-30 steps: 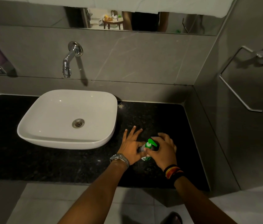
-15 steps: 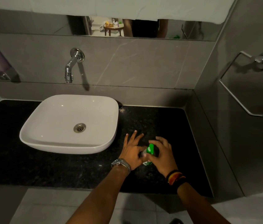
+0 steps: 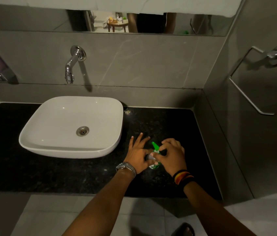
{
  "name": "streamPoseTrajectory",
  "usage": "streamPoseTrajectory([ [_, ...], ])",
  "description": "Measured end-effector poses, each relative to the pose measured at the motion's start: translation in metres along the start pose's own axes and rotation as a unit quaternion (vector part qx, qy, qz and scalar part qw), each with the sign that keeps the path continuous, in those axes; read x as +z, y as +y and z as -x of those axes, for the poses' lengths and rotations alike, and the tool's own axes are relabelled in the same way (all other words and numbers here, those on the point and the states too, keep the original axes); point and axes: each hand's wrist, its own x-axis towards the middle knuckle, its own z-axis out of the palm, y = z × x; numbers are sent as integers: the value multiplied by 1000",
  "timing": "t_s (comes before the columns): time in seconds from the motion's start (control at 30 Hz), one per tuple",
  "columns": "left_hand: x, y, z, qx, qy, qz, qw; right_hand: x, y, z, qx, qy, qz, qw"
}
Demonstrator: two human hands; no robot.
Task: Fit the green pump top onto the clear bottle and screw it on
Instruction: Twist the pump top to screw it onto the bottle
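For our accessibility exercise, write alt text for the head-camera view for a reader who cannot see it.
Two hands work on a clear bottle on a black countertop: the left hand steadies it while the right hand grips the green pump top. A white basin sits to the left under a wall tap.

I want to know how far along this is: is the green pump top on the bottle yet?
On: the green pump top sits atop the clear bottle between both hands. Whether it is screwed tight, cannot tell.

Black counter point(image 3: 32, 167) carries white basin point(image 3: 52, 145), clear bottle point(image 3: 151, 157).
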Motion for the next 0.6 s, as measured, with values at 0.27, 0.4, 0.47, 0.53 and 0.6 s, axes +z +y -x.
streamPoseTrajectory([
  [0.27, 2, -1, 0, 1, -8, -10, 1000, -3, 4, 0, 6, -47, -63, 997],
  [0.4, 1, -2, 0, 3, -11, -5, 1000, -2, -5, -2, 42, -13, -20, 999],
  [0.47, 1, -2, 0, 3, -14, -3, 1000, 0, -7, -1, 66, -19, -30, 997],
  [0.53, 2, -3, 0, 4, -10, -8, 1000, 0, -3, 2, 66, -51, -80, 993],
  [0.6, 3, -3, 1, 5, -10, -13, 1000, -1, 4, 5, 45, -65, -101, 992],
])
